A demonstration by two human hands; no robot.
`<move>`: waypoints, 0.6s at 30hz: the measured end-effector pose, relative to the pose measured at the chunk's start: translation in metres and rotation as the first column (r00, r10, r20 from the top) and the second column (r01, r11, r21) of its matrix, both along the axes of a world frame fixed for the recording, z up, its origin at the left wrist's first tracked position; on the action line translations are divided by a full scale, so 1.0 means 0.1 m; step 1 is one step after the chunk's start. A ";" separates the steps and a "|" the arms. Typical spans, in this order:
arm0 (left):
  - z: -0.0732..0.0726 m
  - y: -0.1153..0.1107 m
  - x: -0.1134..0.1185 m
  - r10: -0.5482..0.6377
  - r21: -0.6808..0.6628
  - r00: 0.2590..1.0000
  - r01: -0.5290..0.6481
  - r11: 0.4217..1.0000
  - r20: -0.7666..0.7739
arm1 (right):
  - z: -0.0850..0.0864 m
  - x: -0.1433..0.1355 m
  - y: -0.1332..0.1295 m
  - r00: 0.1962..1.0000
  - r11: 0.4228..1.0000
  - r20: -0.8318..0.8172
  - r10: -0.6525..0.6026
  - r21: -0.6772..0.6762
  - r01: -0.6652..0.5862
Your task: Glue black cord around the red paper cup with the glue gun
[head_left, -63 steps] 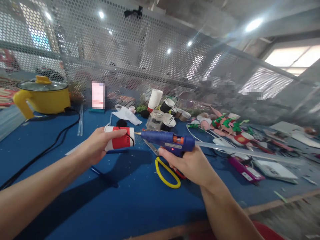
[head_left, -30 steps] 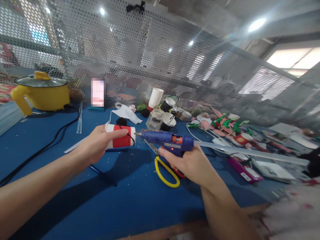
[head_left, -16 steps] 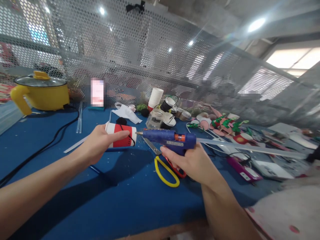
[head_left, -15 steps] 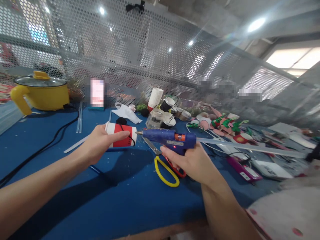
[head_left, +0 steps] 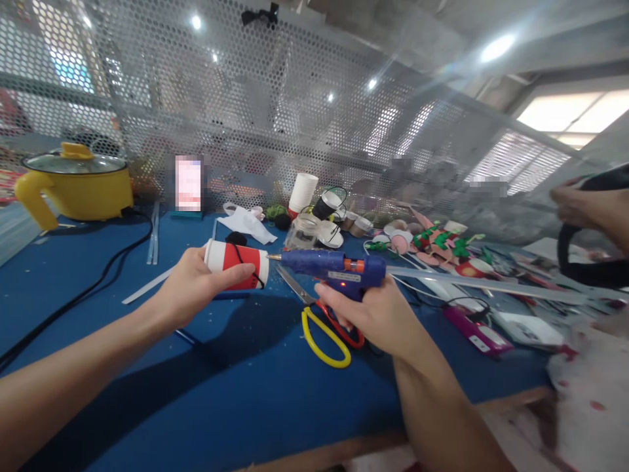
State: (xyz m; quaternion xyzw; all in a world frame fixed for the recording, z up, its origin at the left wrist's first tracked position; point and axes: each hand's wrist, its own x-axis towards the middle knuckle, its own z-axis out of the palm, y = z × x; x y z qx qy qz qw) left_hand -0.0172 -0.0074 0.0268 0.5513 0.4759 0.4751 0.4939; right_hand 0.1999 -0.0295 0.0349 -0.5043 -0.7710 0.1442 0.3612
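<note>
My left hand is wrapped round a red and white paper cup lying sideways above the table, its thumb pressing on a black cord that crosses the cup. My right hand grips a blue glue gun with a small red light on. The gun's metal nozzle points left and is at the cup's right-hand rim; whether they touch cannot be made out. A long clear glue stick sticks out of the gun's back. Below the gun lie scissors with yellow and red handles.
A yellow electric pot and its black cord are on the left of the blue table. Stacked paper cups and a clear jar stand behind the gun. Right are craft pieces, a purple device and another person's hand holding something black.
Another person's hand with a black object has come into view at the right edge. The view has shifted slightly. Both my hands keep their hold, cup and gun nearly unmoved.
</note>
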 end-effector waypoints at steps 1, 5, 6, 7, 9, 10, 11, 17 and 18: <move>0.00 0.00 0.00 -0.007 0.008 1.000 0.007 1.000 -0.002 | 0.00 0.00 0.00 1.000 1.000 -0.008 -0.002 -0.004 0.002; -0.01 0.00 -0.01 -0.029 0.017 1.000 0.029 0.999 0.003 | 0.00 0.00 0.00 0.998 0.999 -0.062 0.003 -0.037 -0.005; 0.00 0.00 -0.01 -0.034 0.008 0.999 0.034 0.999 0.011 | 0.00 0.00 0.00 0.997 0.999 -0.071 0.009 -0.044 -0.012; 0.00 0.00 -0.01 -0.038 -0.005 0.999 0.038 0.999 0.025 | 0.01 -0.01 0.00 0.997 0.999 -0.077 0.015 -0.049 -0.019; 0.02 0.00 0.00 -0.036 -0.041 0.997 0.038 0.998 0.068 | 0.01 -0.01 -0.01 0.997 0.998 -0.073 0.035 -0.057 -0.039; 0.02 0.00 0.00 -0.032 -0.058 0.995 0.037 0.998 0.091 | 0.02 0.00 -0.01 0.996 0.997 -0.068 0.050 -0.063 -0.054; 0.03 0.00 0.00 -0.027 -0.073 0.993 0.035 0.997 0.112 | 0.02 0.00 -0.02 0.996 0.995 -0.064 0.064 -0.070 -0.068; 0.06 -0.01 0.02 -0.007 -0.115 0.983 0.028 0.993 0.183 | 0.02 0.03 -0.04 0.990 0.983 -0.117 0.080 -0.155 -0.098; 0.06 -0.01 0.02 -0.010 -0.109 0.983 0.031 0.994 0.185 | 0.02 0.03 -0.04 0.987 0.980 -0.134 0.086 -0.164 -0.108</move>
